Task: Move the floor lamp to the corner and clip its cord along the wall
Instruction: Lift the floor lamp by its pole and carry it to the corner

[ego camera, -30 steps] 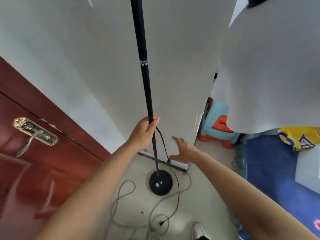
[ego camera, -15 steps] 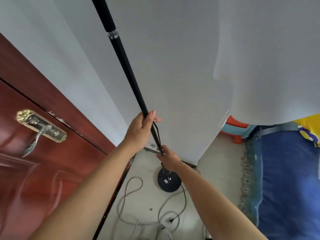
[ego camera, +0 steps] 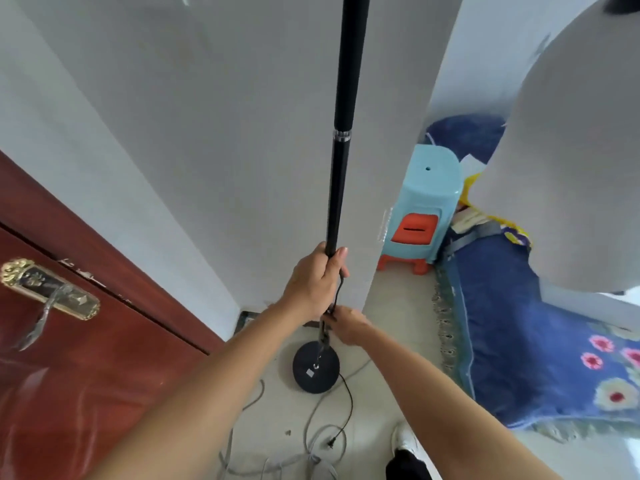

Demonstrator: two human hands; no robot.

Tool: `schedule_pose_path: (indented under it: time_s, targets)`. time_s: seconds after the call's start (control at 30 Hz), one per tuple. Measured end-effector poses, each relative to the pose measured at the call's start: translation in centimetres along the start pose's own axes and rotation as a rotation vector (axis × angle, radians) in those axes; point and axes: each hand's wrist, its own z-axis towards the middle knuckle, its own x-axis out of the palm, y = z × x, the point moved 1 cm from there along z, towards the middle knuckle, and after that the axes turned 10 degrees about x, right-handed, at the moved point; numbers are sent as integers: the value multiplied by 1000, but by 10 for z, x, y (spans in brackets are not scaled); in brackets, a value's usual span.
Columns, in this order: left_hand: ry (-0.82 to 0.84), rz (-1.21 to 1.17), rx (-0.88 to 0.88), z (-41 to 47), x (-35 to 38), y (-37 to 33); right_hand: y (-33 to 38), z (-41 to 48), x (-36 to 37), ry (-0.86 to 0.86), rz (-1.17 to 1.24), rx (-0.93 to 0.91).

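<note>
Between wall corner and door, lamp pole within left hand, right hand below.

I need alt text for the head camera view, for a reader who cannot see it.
Both hands grip a black floor lamp pole, left hand above right hand, near a white wall corner. Its round base stands on the floor, with the black cord trailing; a red door is at left.

Matt black lamp pole showing a clear shiny collar, glossy red-brown wooden door reflecting light, brassy metal handle plate gleaming, smooth plastic stool, woolly blue rug, matt white wall.
</note>
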Motion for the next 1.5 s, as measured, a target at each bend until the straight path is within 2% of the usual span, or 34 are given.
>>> schedule_pose_path:
  time_s: [0.13, 0.27, 0.6, 0.8, 1.13, 1.3, 1.5]
  targets:
    - [71, -7, 83, 0, 23, -30, -50, -46, -38, -155, 173, 67]
    - [67, -90, 110, 6, 51, -75, -109, -97, -63, -171, 153, 150]
    - [106, -310, 362, -18, 148, -268, -192, -208, -90, -234, 323, 72]
    - [119, -448, 427, -67, 240, -368, -302, -286, -97, -354, 409, 97]
    - [443, -510, 628, -170, 415, -524, -508, -408, -103, -637, 650, 261]
    - [632, -502, 683, -198, 490, -575, -597, -455, -110, -732, 756, 418]
    - [815, -619, 693, -207, 578, -621, -684, -499, -128, -855, 856, 607]
